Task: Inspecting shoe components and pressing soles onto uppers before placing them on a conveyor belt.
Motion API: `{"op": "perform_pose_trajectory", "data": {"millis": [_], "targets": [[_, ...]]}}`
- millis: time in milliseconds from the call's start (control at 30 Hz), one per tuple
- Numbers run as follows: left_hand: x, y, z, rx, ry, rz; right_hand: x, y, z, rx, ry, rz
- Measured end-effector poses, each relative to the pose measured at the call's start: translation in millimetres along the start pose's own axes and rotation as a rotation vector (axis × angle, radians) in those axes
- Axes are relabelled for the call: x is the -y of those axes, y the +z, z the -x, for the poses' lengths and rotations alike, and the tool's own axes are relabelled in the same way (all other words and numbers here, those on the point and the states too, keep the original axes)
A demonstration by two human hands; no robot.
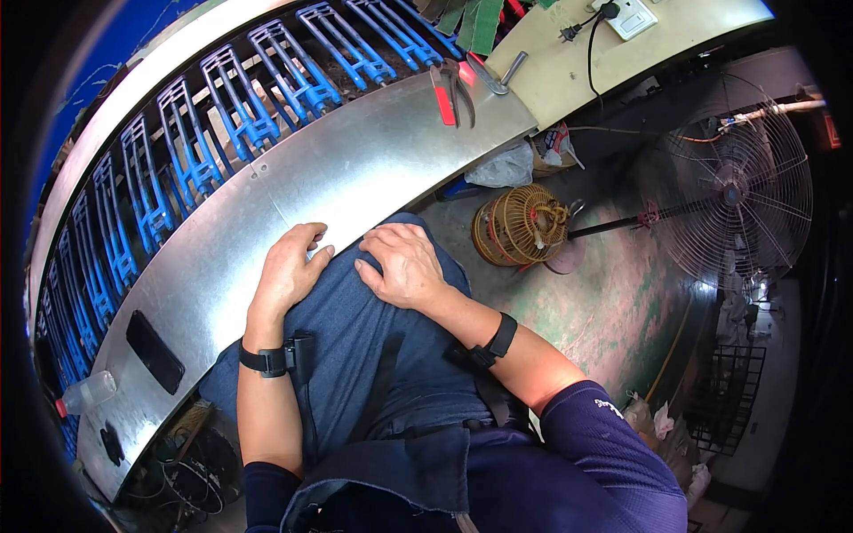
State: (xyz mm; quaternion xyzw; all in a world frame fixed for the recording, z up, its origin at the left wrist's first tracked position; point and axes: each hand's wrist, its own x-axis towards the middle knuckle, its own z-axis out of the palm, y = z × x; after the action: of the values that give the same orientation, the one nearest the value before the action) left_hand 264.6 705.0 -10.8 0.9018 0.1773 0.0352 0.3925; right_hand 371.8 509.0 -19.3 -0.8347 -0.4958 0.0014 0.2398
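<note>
My left hand (291, 268) rests at the near edge of a shiny metal table (355, 160). Its fingers are loosely bent, the thumb stands apart, and nothing is held. Beside it, my right hand (405, 263) lies on the dark blue denim cloth (342, 324) over my leg, fingers laid out flat and thumb apart, also without anything in it. A black phone (155, 352) lies on the table to the left. Farther off at the table's far right end are pliers (462, 96) with a red handle and a small metal tool with a handle (506, 75).
Blue metal frames (235, 102) stand in a row behind the table. A clear bottle (89, 393) lies at the far left, near a small black object (112, 446). On the right are a wicker cage (515, 233), a large fan (733, 191) and a socket box (626, 18) with a cable.
</note>
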Motion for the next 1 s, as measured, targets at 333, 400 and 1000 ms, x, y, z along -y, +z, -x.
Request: {"op": "perform_pose_trajectory", "data": {"millis": [333,400,1000], "targets": [[-4.6,0.4,-2.4,-0.001,-0.006,0.013,-4.6,0.7,-0.8,-0.014,-0.008,-0.006],[-5.6,1.4,-3.0,-0.001,-0.008,0.012,-5.4,-0.2,-0.8,-0.009,-0.003,-0.007],[-6.6,6.4,-9.0,-0.011,-0.003,-0.004,-12.0,-2.4,-2.3,-0.002,-0.003,-0.016]]}}
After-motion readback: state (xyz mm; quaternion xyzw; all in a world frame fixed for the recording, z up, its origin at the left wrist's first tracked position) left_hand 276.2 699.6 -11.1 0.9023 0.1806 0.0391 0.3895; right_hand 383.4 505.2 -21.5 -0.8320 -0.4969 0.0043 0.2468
